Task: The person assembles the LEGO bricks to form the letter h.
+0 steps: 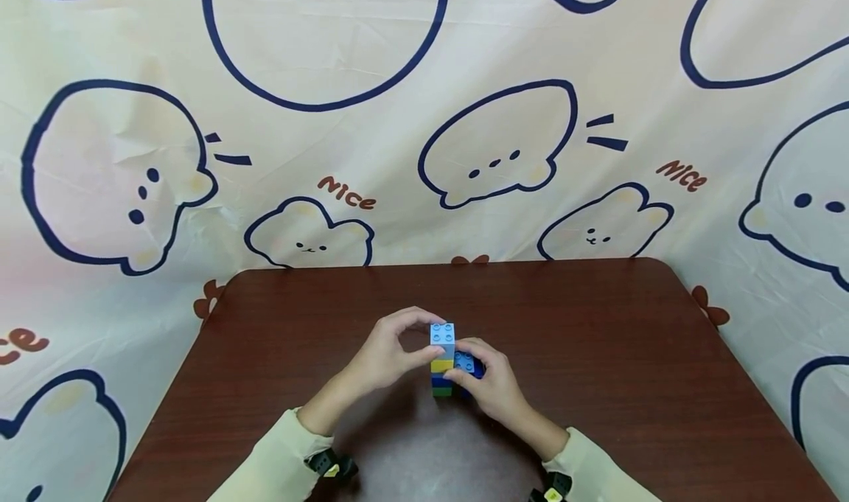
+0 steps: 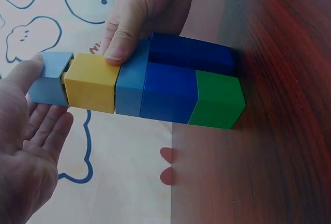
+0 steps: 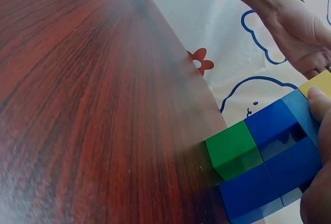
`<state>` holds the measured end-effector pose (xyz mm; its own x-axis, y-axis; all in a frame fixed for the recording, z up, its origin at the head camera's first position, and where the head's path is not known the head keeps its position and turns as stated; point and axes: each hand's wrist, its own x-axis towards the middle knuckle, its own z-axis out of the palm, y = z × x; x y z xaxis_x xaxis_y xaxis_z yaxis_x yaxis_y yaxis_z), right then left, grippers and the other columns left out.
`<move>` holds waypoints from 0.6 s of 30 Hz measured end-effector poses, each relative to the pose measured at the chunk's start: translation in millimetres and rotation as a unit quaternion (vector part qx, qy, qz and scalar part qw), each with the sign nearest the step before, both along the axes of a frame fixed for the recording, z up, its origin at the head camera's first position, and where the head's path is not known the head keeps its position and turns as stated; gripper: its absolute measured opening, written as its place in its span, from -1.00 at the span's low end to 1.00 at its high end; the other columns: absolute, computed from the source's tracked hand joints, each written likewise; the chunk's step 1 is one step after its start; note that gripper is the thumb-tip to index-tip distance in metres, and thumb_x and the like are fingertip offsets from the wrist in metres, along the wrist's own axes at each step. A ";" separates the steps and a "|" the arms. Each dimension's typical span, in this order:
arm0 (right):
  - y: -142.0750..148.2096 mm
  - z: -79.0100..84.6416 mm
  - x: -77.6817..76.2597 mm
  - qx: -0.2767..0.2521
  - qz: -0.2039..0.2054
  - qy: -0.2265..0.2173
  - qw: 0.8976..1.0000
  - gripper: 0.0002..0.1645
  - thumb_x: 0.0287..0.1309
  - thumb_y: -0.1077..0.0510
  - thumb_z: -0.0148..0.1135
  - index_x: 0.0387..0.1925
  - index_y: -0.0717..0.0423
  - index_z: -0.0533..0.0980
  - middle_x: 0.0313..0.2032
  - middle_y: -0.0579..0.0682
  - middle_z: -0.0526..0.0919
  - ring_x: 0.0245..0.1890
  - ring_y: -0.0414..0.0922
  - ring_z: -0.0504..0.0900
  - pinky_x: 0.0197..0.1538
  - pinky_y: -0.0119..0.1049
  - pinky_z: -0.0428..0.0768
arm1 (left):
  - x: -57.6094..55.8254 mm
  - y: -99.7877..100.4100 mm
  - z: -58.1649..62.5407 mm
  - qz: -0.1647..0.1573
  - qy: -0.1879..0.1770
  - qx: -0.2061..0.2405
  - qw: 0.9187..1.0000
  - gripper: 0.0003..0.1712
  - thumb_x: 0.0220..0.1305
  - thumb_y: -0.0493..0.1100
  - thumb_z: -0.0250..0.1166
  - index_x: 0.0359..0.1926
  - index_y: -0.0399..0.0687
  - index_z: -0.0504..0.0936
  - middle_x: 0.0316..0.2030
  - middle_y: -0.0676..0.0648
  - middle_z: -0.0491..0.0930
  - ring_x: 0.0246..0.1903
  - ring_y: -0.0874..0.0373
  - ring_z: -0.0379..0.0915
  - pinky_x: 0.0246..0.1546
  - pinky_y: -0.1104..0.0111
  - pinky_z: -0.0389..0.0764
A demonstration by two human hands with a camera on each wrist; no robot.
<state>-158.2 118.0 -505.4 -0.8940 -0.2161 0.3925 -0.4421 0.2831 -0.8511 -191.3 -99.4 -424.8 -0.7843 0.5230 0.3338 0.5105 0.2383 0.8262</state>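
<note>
A tower of toy building bricks stands on the table, its lowest brick green (image 2: 217, 100). Above the green come a dark blue brick (image 2: 169, 92), a mid-blue one (image 2: 130, 87), a yellow brick (image 2: 92, 81) and, on top, a light blue brick (image 1: 442, 334). My left hand (image 1: 385, 354) pinches that light blue brick between thumb and fingers; a thin gap shows between it and the yellow brick. With my right hand (image 1: 497, 384) I grip the tower lower down, thumb by the yellow and mid-blue bricks. Dark blue bricks (image 3: 251, 190) form a shorter column beside the green one.
The dark brown wooden table (image 1: 564, 318) extends to both sides and behind the tower. A pale cloth (image 1: 385, 141) with cartoon outlines hangs beyond its far edge. Pale sleeves (image 1: 278, 458) cover both forearms, with a black device (image 1: 325, 461) on the left wrist.
</note>
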 end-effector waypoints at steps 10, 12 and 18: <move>0.2 1.1 -0.9 -0.002 0.004 0.000 1.000 -0.54 0.17 0.16 0.48 0.11 0.16 0.63 0.01 -0.02 0.67 -0.09 -0.16 0.66 0.00 -0.29 0.68 | -0.7 0.5 1.3 -0.005 0.002 0.010 1.000 -0.61 0.21 -0.21 0.51 0.06 -0.07 0.67 -0.05 0.04 0.67 -0.07 0.16 0.61 0.05 0.03 0.65; 0.4 1.2 -0.6 -0.001 0.005 -0.002 1.000 -0.53 0.16 0.15 0.49 0.11 0.16 0.63 0.01 -0.03 0.67 -0.09 -0.16 0.67 0.01 -0.29 0.68 | -0.5 0.3 0.8 -0.005 -0.003 0.011 1.000 -0.61 0.21 -0.21 0.52 0.06 -0.06 0.67 -0.04 0.04 0.67 -0.06 0.16 0.61 0.07 0.01 0.64; -0.1 0.4 -0.6 -0.002 0.008 -0.002 1.000 -0.53 0.17 0.14 0.48 0.11 0.17 0.63 0.02 -0.02 0.67 -0.08 -0.16 0.67 0.00 -0.29 0.68 | -1.1 -1.2 0.3 -0.004 -0.001 0.008 1.000 -0.60 0.20 -0.18 0.53 0.06 -0.01 0.68 -0.04 0.07 0.67 -0.06 0.17 0.60 0.08 0.04 0.64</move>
